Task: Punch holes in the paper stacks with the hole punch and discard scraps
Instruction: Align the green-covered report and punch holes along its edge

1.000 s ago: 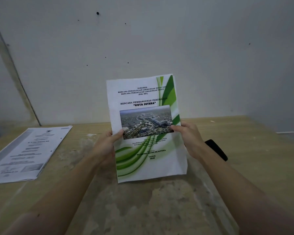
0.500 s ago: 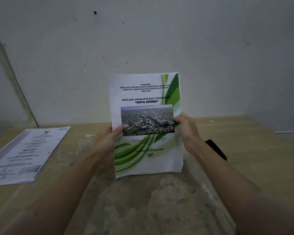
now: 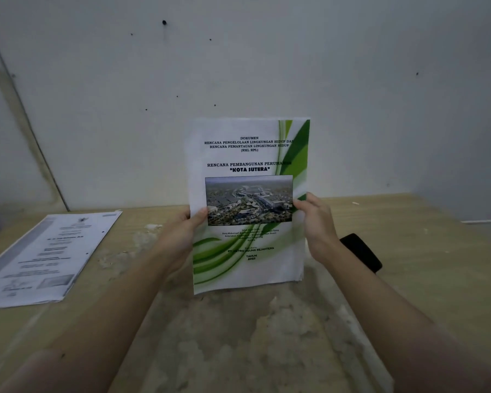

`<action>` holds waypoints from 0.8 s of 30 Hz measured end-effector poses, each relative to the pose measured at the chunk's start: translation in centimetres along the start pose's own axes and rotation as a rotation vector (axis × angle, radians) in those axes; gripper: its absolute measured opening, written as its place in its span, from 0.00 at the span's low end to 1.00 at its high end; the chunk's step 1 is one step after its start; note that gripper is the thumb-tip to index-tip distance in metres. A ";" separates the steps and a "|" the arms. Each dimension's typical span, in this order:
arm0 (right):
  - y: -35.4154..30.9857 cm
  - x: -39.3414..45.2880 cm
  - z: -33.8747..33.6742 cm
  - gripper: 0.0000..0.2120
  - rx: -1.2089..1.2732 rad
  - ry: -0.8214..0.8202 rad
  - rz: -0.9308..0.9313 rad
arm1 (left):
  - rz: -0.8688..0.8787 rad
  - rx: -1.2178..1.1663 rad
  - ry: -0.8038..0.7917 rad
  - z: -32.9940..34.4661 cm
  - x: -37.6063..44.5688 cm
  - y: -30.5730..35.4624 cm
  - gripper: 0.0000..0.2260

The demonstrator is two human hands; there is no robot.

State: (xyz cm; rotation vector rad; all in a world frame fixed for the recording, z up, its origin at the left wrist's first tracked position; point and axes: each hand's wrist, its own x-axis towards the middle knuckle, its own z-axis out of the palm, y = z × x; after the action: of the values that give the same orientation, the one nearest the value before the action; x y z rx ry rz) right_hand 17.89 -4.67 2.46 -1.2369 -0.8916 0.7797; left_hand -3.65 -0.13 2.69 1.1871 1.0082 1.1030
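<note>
Both hands, left hand (image 3: 179, 239) and right hand (image 3: 316, 225), pinch the upright green-and-white covered paper stack (image 3: 248, 205) mid-frame by its side edges; light, floppy, likely to fan.

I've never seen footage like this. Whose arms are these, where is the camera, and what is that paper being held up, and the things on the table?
There is no machine here: the arms belong to a person, and the single picture comes from a wide-angle camera worn on their head, looking forward and down. That is why both forearms reach in from the bottom.

The left hand and the right hand each grip a side edge of a paper stack, held upright above the wooden table. Its cover shows green swirls, an aerial photo and the title "KOTA SUTERA".

On the table to the left lies a second stack of printed pages, flat, with small holes visible along its right edge. Behind the right wrist sits a black object, mostly hidden; I cannot tell what it is.
</note>
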 end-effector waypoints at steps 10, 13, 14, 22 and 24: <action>0.9 -0.7 -3.2 0.09 -0.022 -0.256 0.306 | -0.188 0.008 0.006 -1.0 -1.5 -1.1 0.08; 2.0 -1.6 -3.6 0.12 -0.031 -0.266 0.331 | -0.216 -0.052 -0.038 -0.4 -2.4 -2.1 0.05; 2.5 -1.9 -3.8 0.11 -0.025 -0.267 0.343 | -0.233 -0.082 -0.051 -0.3 -2.7 -2.5 0.03; 5.9 -3.7 -4.6 0.09 -0.105 -0.170 0.329 | -0.194 0.100 0.057 1.0 -3.7 -6.9 0.03; 6.4 -3.8 -4.7 0.10 -0.052 -0.139 0.302 | -0.187 0.119 0.087 1.3 -3.7 -7.7 0.04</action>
State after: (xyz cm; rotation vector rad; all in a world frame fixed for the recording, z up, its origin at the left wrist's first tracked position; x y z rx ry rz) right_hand 20.20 -9.05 -4.87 -1.3951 -0.8503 1.0994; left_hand -2.24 -4.29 -4.75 1.1212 1.2404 0.9637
